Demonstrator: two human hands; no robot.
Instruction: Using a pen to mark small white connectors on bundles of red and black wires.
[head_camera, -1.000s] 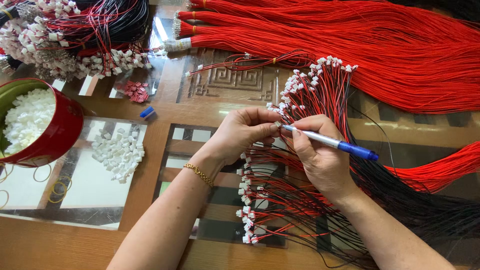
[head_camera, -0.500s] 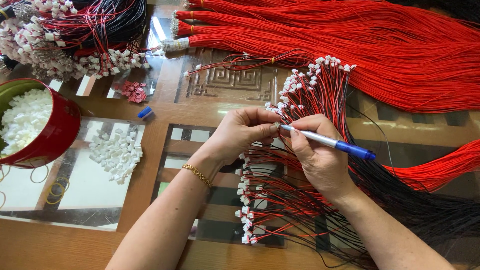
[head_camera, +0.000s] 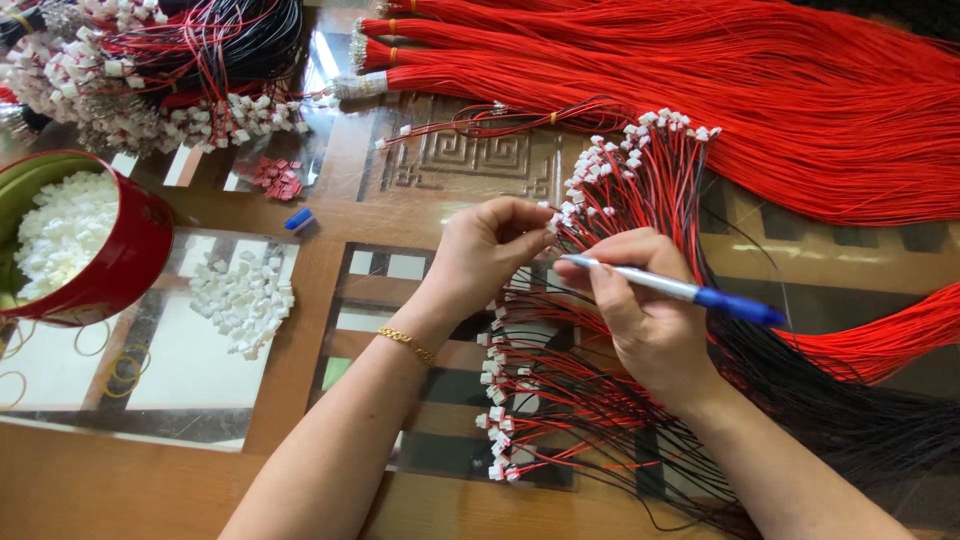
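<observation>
Two hands meet over the fan of red and black wires (head_camera: 560, 400) on the tabletop (head_camera: 330, 260), and I read them both as closed grips. My left hand (head_camera: 490, 250) pinches a small white connector (head_camera: 552, 226) between thumb and fingertips, the grip shut on it, at the near end of the upper wire fan. My right hand (head_camera: 650, 320) is wrapped around a pen (head_camera: 680, 290), white at the tip end and blue at the back; the tip points toward the left grip and sits just beside the pinched connector, though I cannot tell if it touches. Beyond both grips the wire ends with white connectors (head_camera: 630, 150) spread upward, and below the grips another row of connectors (head_camera: 495, 400) lies along the wires' edge. Farther beyond the grips lie long red wire bundles (head_camera: 700, 70). Well to the left of the left grip stands a red tin (head_camera: 120, 260) holding white housings, with a loose heap of white housings (head_camera: 240, 300) between it and my left forearm. A gold bracelet (head_camera: 405, 343) circles the left wrist.
</observation>
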